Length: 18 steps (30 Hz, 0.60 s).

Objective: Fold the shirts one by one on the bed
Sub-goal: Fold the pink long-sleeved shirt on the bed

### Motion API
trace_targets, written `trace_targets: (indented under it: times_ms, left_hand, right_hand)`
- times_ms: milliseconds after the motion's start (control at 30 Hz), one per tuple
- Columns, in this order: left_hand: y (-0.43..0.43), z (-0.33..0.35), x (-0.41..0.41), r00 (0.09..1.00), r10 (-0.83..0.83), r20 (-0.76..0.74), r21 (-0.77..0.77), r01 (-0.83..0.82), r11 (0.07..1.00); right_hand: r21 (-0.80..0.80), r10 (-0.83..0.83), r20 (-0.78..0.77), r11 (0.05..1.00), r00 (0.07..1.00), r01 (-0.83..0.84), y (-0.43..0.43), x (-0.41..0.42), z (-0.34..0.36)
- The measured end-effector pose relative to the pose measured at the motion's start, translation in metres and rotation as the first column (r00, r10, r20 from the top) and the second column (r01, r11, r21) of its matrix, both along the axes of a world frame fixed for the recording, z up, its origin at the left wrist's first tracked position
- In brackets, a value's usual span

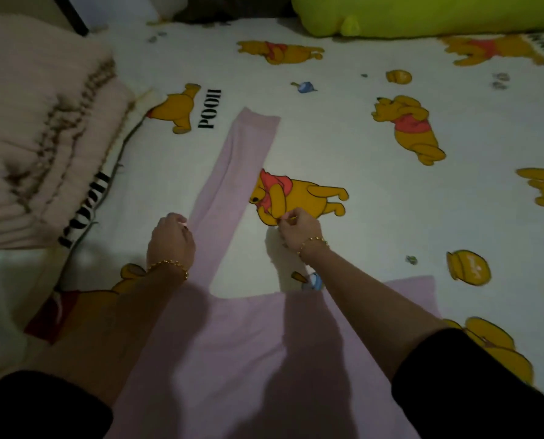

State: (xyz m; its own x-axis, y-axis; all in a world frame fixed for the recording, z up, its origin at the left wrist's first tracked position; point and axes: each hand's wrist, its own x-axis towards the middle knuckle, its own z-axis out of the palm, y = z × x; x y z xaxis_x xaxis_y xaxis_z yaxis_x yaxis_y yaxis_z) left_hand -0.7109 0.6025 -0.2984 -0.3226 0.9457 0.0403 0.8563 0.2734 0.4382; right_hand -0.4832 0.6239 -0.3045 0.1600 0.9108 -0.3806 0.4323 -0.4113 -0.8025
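Head view: folded blanket (pink) lies beside the shirt.

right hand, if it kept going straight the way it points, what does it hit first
Probably the long pale pink sleeve, lying flat up and left of the right hand. Only the printed bedsheet lies between them. Depth is unclear.

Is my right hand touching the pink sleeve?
Apart. The head view shows the right hand off to the side of the sleeve, with a strip of bare sheet between them.
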Motion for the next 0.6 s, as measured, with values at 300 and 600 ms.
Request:
trace_targets:
  times_ms: [300, 600]
  left_hand:
    - [0.032, -0.028, -0.048, 0.967, 0.1, 0.233, -0.076, -0.084, 0.994]
    - [0.071, -0.022, -0.064, 0.904, 0.205, 0.376, -0.206, -0.134, 0.969]
  right_hand:
    - [-0.138, -0.165, -0.231, 0.981, 0.959, 0.136, 0.08, -0.076, -0.026]
    - [-0.259, -0.286, -0.399, 0.947, 0.871, 0.192, 0.105, -0.083, -0.001]
